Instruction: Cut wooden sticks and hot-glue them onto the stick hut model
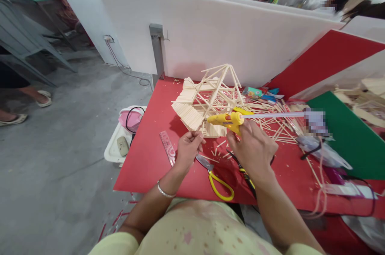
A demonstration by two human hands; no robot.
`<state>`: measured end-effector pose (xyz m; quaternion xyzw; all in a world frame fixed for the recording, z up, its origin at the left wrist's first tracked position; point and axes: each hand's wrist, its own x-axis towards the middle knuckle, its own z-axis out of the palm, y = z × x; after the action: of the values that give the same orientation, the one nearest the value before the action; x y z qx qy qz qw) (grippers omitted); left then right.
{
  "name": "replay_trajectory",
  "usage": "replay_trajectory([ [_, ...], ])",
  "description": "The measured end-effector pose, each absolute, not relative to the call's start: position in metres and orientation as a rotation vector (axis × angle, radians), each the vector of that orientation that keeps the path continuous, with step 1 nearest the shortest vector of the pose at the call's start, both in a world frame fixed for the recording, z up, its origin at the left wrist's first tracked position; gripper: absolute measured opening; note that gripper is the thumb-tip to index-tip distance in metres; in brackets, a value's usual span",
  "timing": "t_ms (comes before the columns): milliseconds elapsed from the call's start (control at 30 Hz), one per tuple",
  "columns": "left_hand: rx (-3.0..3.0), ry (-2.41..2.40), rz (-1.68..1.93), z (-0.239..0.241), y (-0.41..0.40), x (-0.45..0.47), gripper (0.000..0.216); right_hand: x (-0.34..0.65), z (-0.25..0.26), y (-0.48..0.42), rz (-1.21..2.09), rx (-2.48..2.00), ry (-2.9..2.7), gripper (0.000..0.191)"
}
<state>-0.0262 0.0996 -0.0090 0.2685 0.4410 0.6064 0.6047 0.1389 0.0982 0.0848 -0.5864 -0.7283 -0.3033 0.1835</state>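
Head view, twelve o'clock at top: the right hand (255, 146) wraps its grip around a yellow glue gun (224, 119), long axis nearly level, nozzle pointing to nine, glue stick (273, 114) jutting toward three. At ten o'clock from that hand, the stick structure (188, 114) stands on the red bench (141, 166), its peak toward one. The left hand (189, 148) is at the structure's six-o'clock edge; whether its grip clasps a stick, I cannot tell. Scissors (209, 172) lie nearer, blades between ten and eleven.
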Motion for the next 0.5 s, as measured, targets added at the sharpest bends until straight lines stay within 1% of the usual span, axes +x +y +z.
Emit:
replay_trajectory([
  [133, 0.609, 1.007, 1.397, -0.0106, 0.1024, -0.0249, 0.032, 0.1394, 0.0846, 0.0977, -0.849, -1.665, -2.058, 0.023],
  [500, 0.581, 1.011, 1.388, -0.0082, 0.1064, -0.0215, 0.031, 0.1421, 0.0824, 0.0961, -0.811, -1.669, -2.066, 0.020],
])
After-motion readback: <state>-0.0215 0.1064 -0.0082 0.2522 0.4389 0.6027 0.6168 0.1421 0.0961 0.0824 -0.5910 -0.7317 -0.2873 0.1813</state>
